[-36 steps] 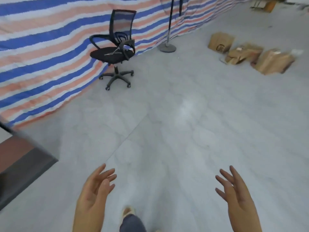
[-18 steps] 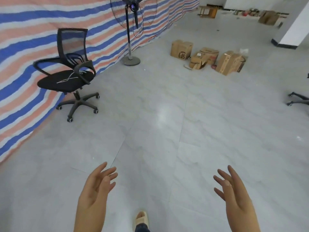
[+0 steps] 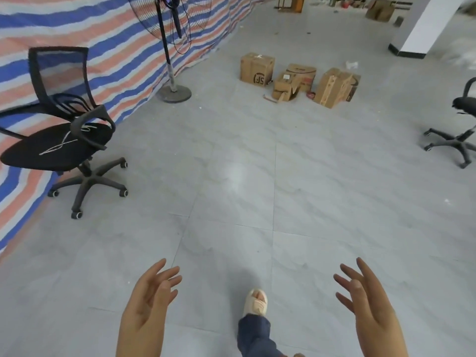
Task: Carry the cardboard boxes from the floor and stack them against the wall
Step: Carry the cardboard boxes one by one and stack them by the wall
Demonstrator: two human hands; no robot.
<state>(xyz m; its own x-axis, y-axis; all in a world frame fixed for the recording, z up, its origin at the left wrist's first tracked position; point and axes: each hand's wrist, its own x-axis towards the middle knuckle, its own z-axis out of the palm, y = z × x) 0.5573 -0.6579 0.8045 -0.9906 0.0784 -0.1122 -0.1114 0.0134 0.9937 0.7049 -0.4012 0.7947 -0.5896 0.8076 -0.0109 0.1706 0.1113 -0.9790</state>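
Note:
Three cardboard boxes lie on the grey tiled floor far ahead: a closed one with a printed logo (image 3: 256, 69), a torn open one (image 3: 293, 82) in the middle, and a tilted one (image 3: 334, 87) on the right. My left hand (image 3: 148, 302) and my right hand (image 3: 365, 302) are raised low in front of me, palms facing each other, fingers spread, holding nothing. Both hands are far from the boxes. My right foot (image 3: 256, 304) in a pale sandal is stepping forward between them.
A black office chair (image 3: 64, 140) stands at the left by the striped tarpaulin wall (image 3: 108, 47). A standing fan (image 3: 172, 47) is beside that wall further on. Another office chair (image 3: 461, 130) is at the right edge. A white pillar (image 3: 422, 24) and more boxes (image 3: 378, 9) lie far back.
I have walked forward and turned right: the boxes have come nearer and moved toward the centre, the left chair slid left, and a second chair appeared at the right. My hands kept their pose.

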